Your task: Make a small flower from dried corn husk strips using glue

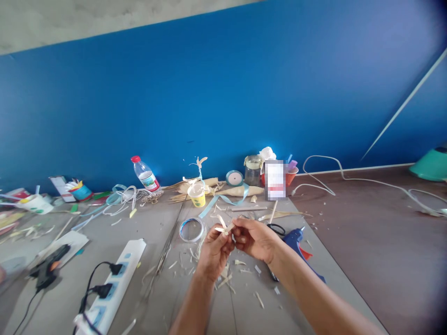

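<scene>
My left hand point(213, 251) and my right hand point(254, 238) meet over the grey board, both pinching a small pale strip of corn husk point(223, 227) between fingertips. The strip sticks out a little above my fingers. Husk scraps point(226, 279) lie scattered on the board under my hands. A clear tape ring point(191, 230) lies just left of my left hand. A blue glue gun point(296, 238) and black-handled scissors point(276, 229) rest right of my right hand.
A white power strip point(115, 279) with black plugs lies at the left, beside a black glue gun point(49, 267). Along the blue wall stand a water bottle point(145, 175), yellow cup point(197, 194), ribbon roll point(233, 178), glass jar point(253, 170) and corn husks point(223, 190). White cable point(349, 179) crosses the brown floor.
</scene>
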`<state>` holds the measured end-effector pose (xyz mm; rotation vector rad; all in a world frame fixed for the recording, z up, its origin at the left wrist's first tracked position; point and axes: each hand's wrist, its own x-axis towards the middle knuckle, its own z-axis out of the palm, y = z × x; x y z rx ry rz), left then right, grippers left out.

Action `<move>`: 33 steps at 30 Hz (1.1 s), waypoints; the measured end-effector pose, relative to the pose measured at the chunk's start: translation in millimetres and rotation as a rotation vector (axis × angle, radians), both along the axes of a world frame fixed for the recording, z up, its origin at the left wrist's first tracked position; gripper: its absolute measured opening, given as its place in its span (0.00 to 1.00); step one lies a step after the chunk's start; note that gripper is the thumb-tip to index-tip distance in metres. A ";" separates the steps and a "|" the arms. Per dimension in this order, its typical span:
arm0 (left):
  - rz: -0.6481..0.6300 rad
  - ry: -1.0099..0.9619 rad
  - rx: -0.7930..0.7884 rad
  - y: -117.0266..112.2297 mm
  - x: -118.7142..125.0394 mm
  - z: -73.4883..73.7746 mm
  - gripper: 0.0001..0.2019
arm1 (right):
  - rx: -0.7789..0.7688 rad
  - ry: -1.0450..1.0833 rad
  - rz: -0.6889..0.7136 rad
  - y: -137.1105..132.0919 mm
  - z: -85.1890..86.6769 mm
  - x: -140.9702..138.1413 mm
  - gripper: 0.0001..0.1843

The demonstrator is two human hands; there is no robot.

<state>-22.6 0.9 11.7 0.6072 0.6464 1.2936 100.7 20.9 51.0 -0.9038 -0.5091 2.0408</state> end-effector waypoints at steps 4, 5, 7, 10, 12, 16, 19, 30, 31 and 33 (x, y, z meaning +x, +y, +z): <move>0.004 -0.017 0.014 -1.4 -1.2 1.4 0.15 | -0.099 0.145 -0.007 -0.9 -3.1 0.3 0.09; 0.000 -0.023 0.027 -1.6 -1.9 2.0 0.15 | -0.111 0.166 -0.016 -0.9 -3.1 1.6 0.09; -0.006 -0.043 0.051 -1.6 -3.6 3.5 0.15 | -0.122 0.187 -0.045 0.1 -2.9 6.8 0.09; -0.012 -0.075 0.057 -0.7 -5.2 5.3 0.14 | -0.096 0.169 -0.110 2.4 -3.2 18.1 0.13; -0.031 -0.089 0.042 -0.3 -5.1 5.5 0.12 | -0.067 0.147 -0.125 2.5 -3.7 24.2 0.15; -0.065 -0.128 0.003 -0.2 -3.1 4.6 0.09 | -0.005 0.073 -0.059 -5.9 -5.0 25.1 0.13; -0.053 -0.105 -0.032 0.7 -1.9 4.0 0.08 | 0.119 -0.076 -0.013 -17.2 -7.2 18.7 0.12; -0.075 -0.085 -0.125 5.7 0.0 -1.2 0.09 | 0.447 -0.616 -0.072 -21.7 -16.8 15.6 0.11; -0.076 -0.088 -0.129 6.0 0.0 -2.0 0.09 | 0.464 -0.637 -0.077 -21.4 -19.4 15.8 0.10; -0.071 -0.095 -0.132 6.7 0.1 -4.1 0.08 | 0.501 -0.671 -0.102 -21.3 -25.5 15.6 0.09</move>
